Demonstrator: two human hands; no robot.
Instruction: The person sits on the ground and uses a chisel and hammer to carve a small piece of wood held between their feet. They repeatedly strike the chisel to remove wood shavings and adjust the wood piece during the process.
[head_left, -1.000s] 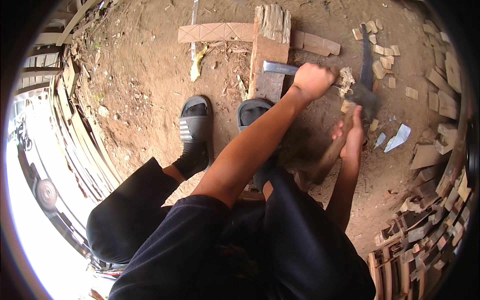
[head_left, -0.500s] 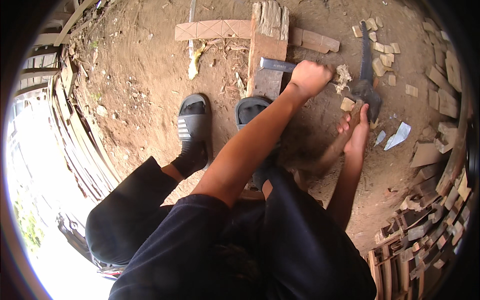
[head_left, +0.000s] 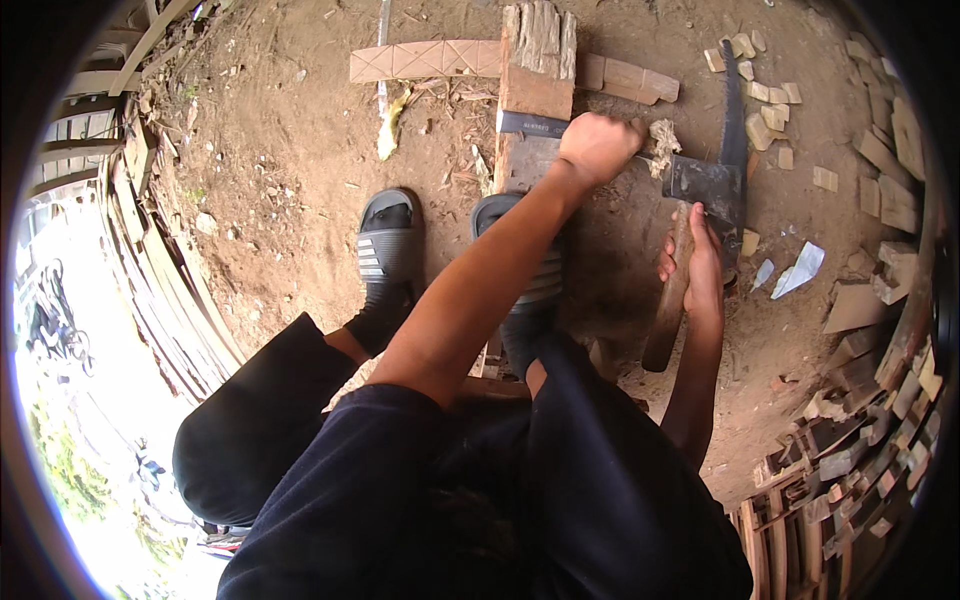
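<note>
My left hand [head_left: 598, 147] is closed round the handle of a chisel [head_left: 532, 125]. The flat metal blade lies across a thick wooden block [head_left: 535, 165], and the handle's frayed, fibrous end [head_left: 663, 143] sticks out to the right. In my right hand [head_left: 703, 262] is a hammer [head_left: 668, 320], gripped by its wooden shaft. Its dark, blocky metal head [head_left: 703, 182] is close beside the frayed end; whether they touch I cannot tell. Beyond the hammer head a handsaw [head_left: 733, 110] lies on the ground, partly covered by it.
A strip scored with crossed lines [head_left: 425, 62] lies across the far ground and runs behind the block. Small wood offcuts [head_left: 770, 118] and white scraps [head_left: 798, 271] are scattered at right. Stacked wood [head_left: 860, 450] fills the right side. My sandalled feet [head_left: 390, 240] flank the near ground.
The hammer has swung left and its head has come up to the chisel's frayed end. My left hand and the chisel have shifted slightly left across the block.
</note>
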